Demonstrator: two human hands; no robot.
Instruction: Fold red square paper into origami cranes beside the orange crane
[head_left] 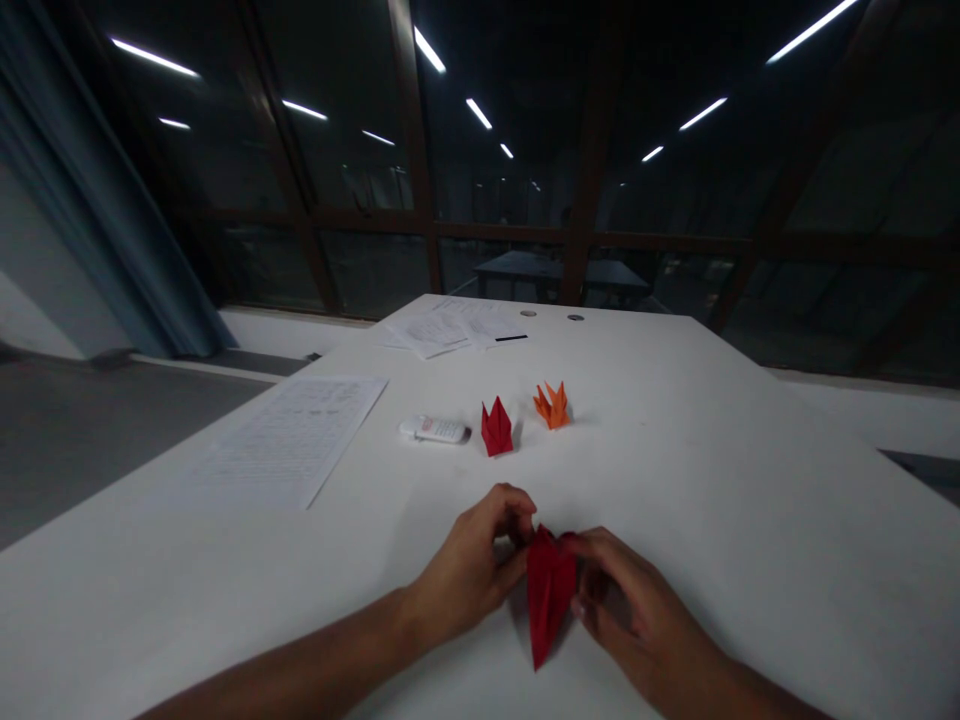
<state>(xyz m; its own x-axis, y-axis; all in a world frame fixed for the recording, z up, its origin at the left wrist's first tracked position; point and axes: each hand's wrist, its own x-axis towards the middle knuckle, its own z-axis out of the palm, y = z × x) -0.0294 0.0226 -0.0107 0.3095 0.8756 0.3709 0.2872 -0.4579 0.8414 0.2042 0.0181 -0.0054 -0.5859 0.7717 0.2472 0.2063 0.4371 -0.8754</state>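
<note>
Between my hands, just above or on the table, is a piece of red folded paper (551, 585), long and pointed, its sharp tip towards me. My left hand (487, 550) pinches its left side near the top, thumb and fingers curled. My right hand (626, 595) grips its upper right edge with the fingers closed around it. Farther off stand a small red origami figure (496, 428) and an orange origami figure (553, 406), both with upright points. Parts of the paper's edges are hidden behind my fingers.
A white oblong item with printed text (435, 430) lies left of the red figure. Printed sheets (292, 435) rest on the white table (712, 480) at left, and more papers (450, 328) at the back. Two round inserts sit near the far edge, before dark windows.
</note>
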